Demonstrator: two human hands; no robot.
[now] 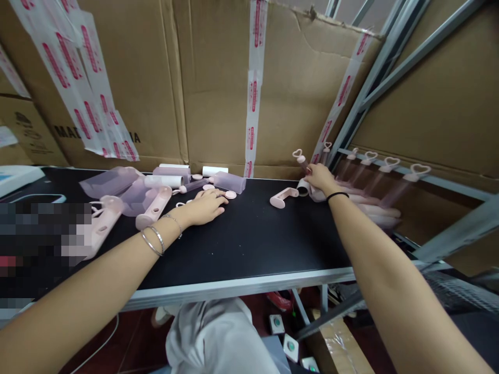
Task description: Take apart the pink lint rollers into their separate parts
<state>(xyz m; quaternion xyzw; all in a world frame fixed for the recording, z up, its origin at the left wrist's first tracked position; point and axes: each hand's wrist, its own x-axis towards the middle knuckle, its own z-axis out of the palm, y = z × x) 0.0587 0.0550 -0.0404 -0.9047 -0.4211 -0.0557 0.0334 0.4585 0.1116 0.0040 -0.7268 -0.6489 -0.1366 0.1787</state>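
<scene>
My left hand (207,205) lies flat on the black table (249,244), fingers stretched toward small pink round caps (230,195) and a translucent pink cover (230,182). My right hand (320,179) is at the table's far right edge, fingers curled on a pink lint roller (302,171) with a heart-shaped handle end (299,154). A pink roller handle (283,197) lies just left of that hand.
More pink handles (154,208) and translucent covers (111,182) lie at the left. White rolls (214,170) stand by the cardboard wall (218,93). Finished rollers with heart ends (384,166) lie on a rack at the right. A metal frame (370,83) rises beside them.
</scene>
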